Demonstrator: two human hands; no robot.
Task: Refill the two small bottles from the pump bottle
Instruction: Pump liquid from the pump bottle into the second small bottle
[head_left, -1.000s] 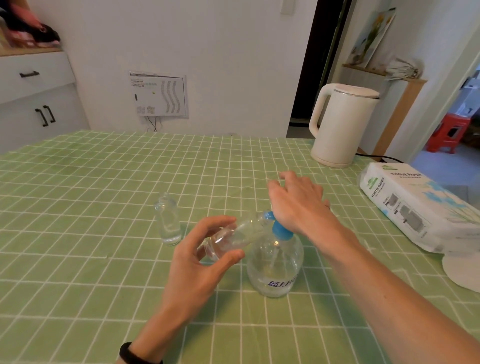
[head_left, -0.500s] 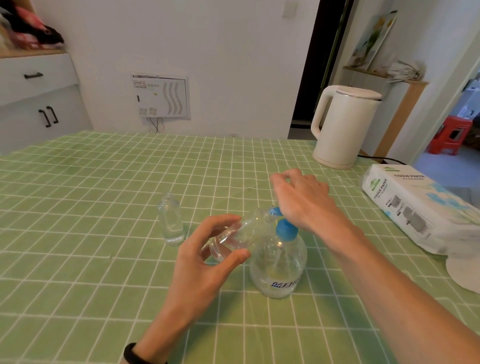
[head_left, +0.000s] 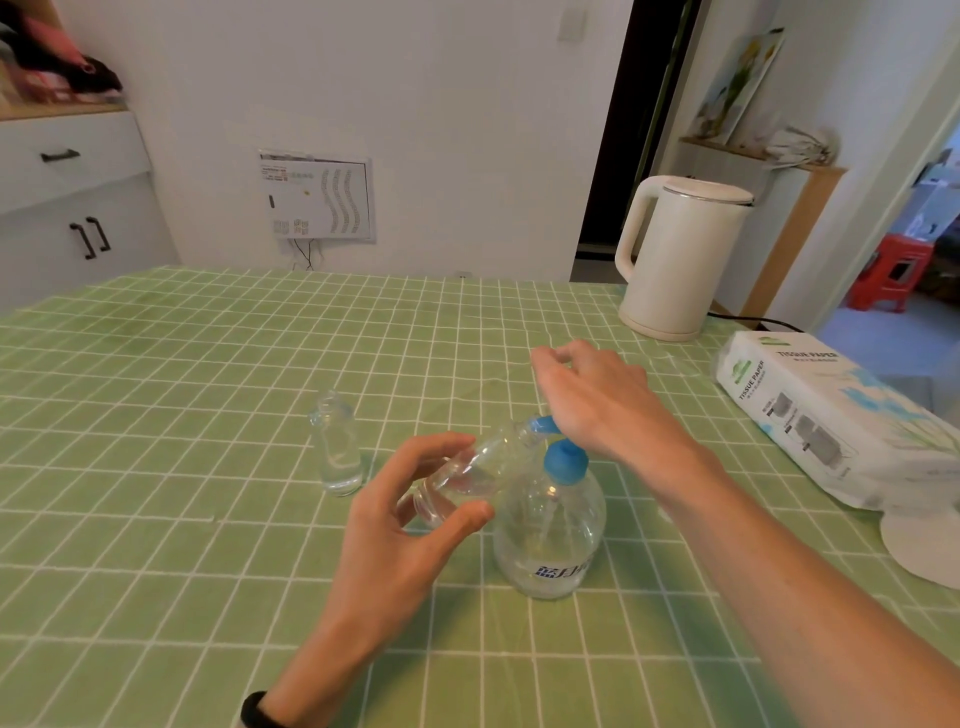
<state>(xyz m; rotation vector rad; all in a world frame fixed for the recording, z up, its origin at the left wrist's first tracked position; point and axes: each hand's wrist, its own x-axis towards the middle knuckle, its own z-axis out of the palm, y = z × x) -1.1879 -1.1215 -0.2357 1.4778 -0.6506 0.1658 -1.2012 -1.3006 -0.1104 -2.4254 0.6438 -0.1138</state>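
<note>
Pump bottle (head_left: 549, 540) stands upright on the table (head_left: 156, 545), centre frame, clear body, blue pump head, printed label low on the front. Left hand (head_left: 400, 525) pinches a small clear bottle (head_left: 467, 475) between thumb and fingers, tilted, mouth up against the blue spout at 1 o'clock from the hand. Right hand (head_left: 597, 405) rests palm-down on the pump head, fingers loosely spread, curled at the tips. Second small bottle (head_left: 336, 449) stands upright, uncapped, at 9 o'clock from the pump bottle, apart from both hands. White kettle (head_left: 675, 260) at 1 o'clock near the far table edge; tissue pack (head_left: 831, 415) at 3 o'clock. Black band on the left wrist
</note>
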